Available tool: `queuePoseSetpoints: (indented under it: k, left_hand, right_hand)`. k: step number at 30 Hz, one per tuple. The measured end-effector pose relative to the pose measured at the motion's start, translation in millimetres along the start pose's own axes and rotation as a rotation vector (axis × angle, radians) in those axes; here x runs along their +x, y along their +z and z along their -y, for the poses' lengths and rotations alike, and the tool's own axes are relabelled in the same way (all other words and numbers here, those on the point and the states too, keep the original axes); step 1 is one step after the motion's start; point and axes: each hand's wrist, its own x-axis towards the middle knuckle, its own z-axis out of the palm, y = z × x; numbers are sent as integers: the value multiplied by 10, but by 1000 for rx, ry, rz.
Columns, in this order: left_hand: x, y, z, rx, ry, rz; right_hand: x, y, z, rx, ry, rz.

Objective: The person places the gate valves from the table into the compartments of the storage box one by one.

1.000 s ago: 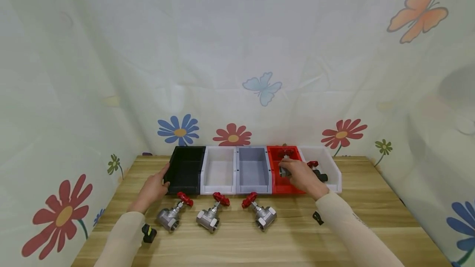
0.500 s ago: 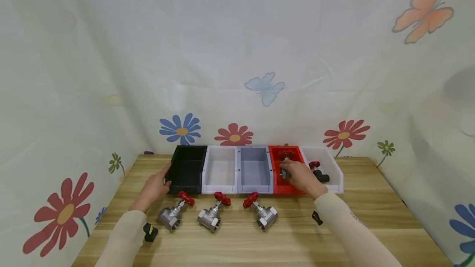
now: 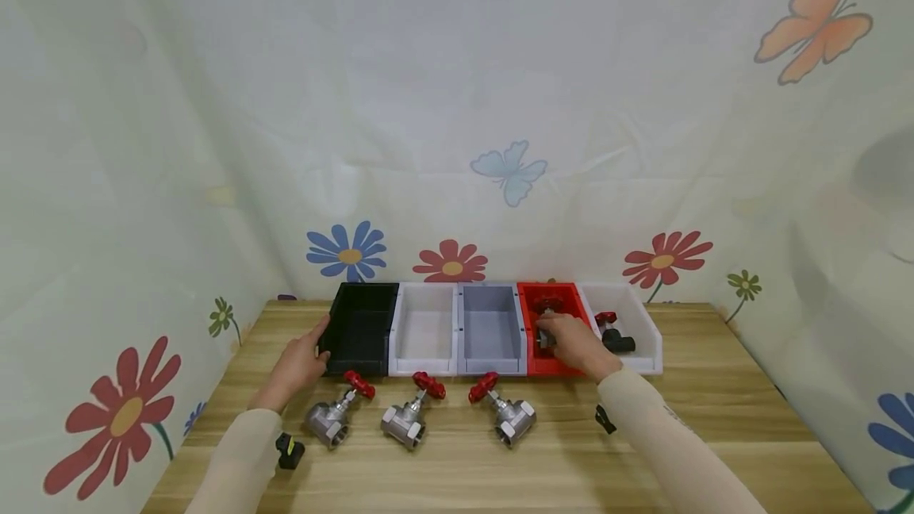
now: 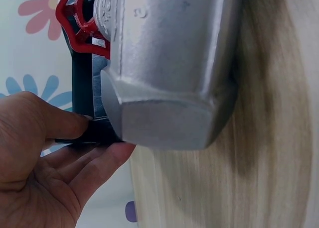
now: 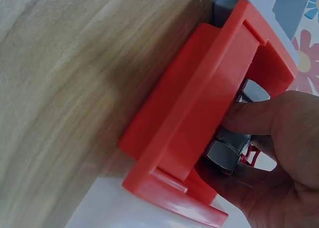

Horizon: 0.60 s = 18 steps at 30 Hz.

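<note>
My right hand [image 3: 577, 339] reaches into the red bin [image 5: 199, 108], its thumb and fingers gripping a metal valve [image 5: 224, 151] with a red handwheel. That valve lies low inside the bin, partly hidden by the hand. At the far left, my left hand [image 3: 296, 363] pinches the side wall of the black bin [image 3: 357, 339], thumb at the rim and fingers outside. The nearest valve [image 4: 164, 63] fills much of the left wrist view. On the table it is the left one [image 3: 330, 420] of three silver valves, beside a middle valve [image 3: 405, 421] and a right valve [image 3: 510, 419].
Between the black and red bins stand a white bin [image 3: 424, 331] and a grey bin [image 3: 491, 327]. The right-hand white bin [image 3: 646, 331] holds a dark valve [image 3: 616, 341] with a red handwheel. A floral curtain [image 3: 457, 101] hangs behind the wooden table [image 3: 428, 482].
My right hand has lowered the valve slightly deeper into the red bin and shifted a little left. My left hand stays at the black bin.
</note>
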Motion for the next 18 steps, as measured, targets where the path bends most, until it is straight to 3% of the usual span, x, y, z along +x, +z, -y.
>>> queuePoseSetpoints:
  k: [13, 18]
  left_hand:
    - [-5, 22, 4, -6, -4, -5]
    - [-14, 22, 10, -2, -5, -7]
  right_hand:
    - [28, 84, -64, -7, 49, 74]
    - [53, 106, -88, -9, 21, 56]
